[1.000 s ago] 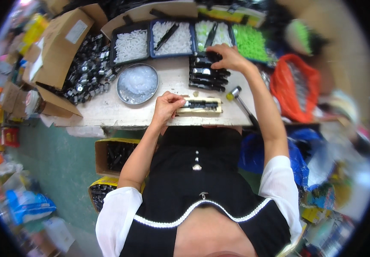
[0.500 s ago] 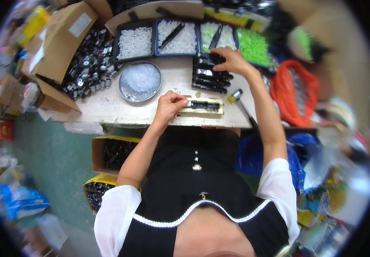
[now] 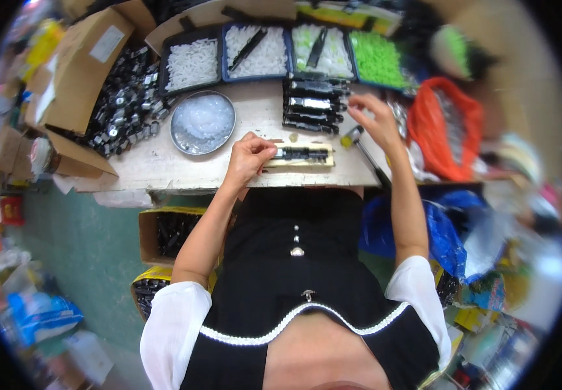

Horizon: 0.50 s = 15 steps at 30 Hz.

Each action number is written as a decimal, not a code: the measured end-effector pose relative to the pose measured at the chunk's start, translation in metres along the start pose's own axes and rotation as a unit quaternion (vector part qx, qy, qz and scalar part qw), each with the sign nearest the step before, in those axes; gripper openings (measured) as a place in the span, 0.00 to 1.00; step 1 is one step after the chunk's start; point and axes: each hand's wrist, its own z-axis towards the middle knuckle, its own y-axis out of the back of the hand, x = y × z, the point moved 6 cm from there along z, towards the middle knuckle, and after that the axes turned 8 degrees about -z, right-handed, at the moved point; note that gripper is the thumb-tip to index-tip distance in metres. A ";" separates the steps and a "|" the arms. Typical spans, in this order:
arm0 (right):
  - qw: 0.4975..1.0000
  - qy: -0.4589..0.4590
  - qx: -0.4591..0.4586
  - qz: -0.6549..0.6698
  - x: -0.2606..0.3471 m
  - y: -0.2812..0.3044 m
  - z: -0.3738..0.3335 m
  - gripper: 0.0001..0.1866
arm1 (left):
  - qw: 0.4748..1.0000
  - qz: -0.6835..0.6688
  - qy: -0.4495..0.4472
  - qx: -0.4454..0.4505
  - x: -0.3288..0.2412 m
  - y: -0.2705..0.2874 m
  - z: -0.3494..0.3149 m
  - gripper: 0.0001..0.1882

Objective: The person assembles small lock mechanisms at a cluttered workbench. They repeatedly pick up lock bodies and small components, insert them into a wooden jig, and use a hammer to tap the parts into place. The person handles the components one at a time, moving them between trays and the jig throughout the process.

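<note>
While the left hand (image 3: 248,159) pinches the black part (image 3: 302,153) in its cream fixture (image 3: 329,160), the right hand (image 3: 373,122) at 2 o'clock (fingers curled, can't tell if loaded) could, if swung low, clip the hammer (image 3: 352,136) and jolt things.

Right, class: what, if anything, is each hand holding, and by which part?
Left hand: apparently the black part, by its left end. Right hand: nothing visible in it.

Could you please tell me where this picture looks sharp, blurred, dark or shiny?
In the head view, the left hand looks fairly clear; the round metal dish catches highlights; the blue package at lower left is smeared; the corners go black.
</note>
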 end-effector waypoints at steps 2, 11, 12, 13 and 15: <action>0.999 -0.024 -0.024 -0.001 -0.010 0.002 -0.024 0.10 | 1.000 0.011 -0.013 -0.002 0.000 0.000 -0.001 0.03; 0.993 -0.117 -0.016 -0.015 -0.044 -0.017 -0.078 0.09 | 1.000 0.011 -0.019 -0.008 -0.002 -0.003 0.001 0.03; 0.993 -0.113 -0.019 -0.022 -0.046 -0.017 -0.078 0.09 | 1.000 0.010 -0.024 -0.008 0.000 -0.003 -0.001 0.03; 0.993 -0.117 -0.018 -0.025 -0.046 -0.018 -0.079 0.09 | 1.000 0.009 -0.028 -0.009 0.000 -0.002 -0.003 0.04; 0.992 -0.121 -0.016 -0.032 -0.044 -0.019 -0.077 0.09 | 1.000 0.000 -0.024 -0.008 0.001 -0.001 -0.002 0.03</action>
